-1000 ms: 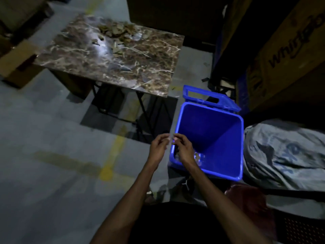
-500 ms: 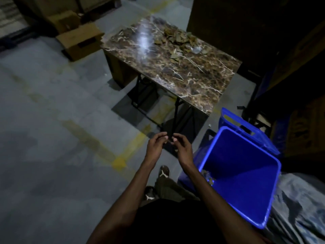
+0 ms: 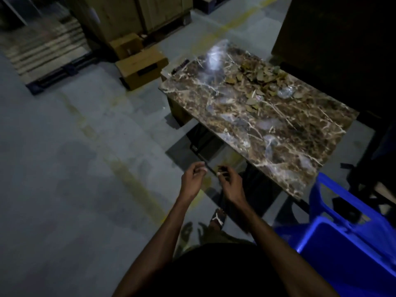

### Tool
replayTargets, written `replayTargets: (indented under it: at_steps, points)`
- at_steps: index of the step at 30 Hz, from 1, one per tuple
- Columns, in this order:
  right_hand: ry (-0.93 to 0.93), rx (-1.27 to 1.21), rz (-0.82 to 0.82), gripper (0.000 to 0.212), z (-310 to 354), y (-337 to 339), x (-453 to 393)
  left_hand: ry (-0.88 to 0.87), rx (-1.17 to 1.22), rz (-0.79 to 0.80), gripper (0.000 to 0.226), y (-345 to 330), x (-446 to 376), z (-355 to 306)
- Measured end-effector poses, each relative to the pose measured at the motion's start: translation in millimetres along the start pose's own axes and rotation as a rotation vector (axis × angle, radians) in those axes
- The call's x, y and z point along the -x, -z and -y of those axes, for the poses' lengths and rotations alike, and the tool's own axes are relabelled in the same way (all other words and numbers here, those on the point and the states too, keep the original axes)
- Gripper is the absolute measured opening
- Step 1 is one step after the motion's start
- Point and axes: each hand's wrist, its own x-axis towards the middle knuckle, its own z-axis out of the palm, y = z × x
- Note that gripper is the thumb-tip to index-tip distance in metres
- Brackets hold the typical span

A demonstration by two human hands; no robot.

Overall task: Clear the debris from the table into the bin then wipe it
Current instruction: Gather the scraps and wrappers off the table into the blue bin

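at the far right corner of the brown marble-patterned table (image 3: 278, 133), the pile of dry leaves (image 3: 260, 79) waits; the blue plastic bin (image 3: 351, 239) stands near; wiping remains. left hand (image 3: 191, 181) and right hand (image 3: 230, 185) seem loosely curled and empty, though blurred.

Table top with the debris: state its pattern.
The glossy table top is dark brown marble patterned with pale whitish veins, shown best in the head view.

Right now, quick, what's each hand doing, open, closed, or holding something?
Left hand: fingers loosely curled, apparently holding nothing; open.
Right hand: fingers curled in front of the body; too dark and blurred to tell whether it holds anything.
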Motion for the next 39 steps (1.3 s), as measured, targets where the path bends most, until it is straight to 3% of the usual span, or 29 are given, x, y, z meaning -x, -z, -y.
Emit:
replayTargets:
  at_steps: [9, 14, 20, 30, 35, 37, 39]
  points:
    - [-0.033, -0.109, -0.089, 0.018, 18, 35, -119, -0.040, -0.006, 0.089, 0.023, -43, -112, -68]
    - [-0.146, -0.172, -0.213, 0.018, 9, 47, -164, -0.031, -0.008, 0.187, 0.014, -67, -174, -89]
    - [-0.310, -0.267, -0.338, 0.023, 7, 49, -218, 0.012, -0.026, 0.354, 0.019, -94, -248, -109]
    - [-0.462, -0.229, -0.606, 0.020, 19, 29, -340, 0.126, 0.006, 0.609, 0.028, -111, -398, -139]
    - [-0.654, -0.193, -0.681, 0.036, 4, 8, -369, 0.149, -0.069, 0.610, 0.027, -111, -459, -133]
    - [-0.746, -0.022, -0.683, 0.051, -5, 9, -379, 0.157, -0.080, 0.611, 0.035, -115, -482, -129]
    - [-0.782, 0.083, -0.723, 0.051, -14, 16, -395, 0.133, -0.151, 0.570, 0.045, -122, -505, -130]
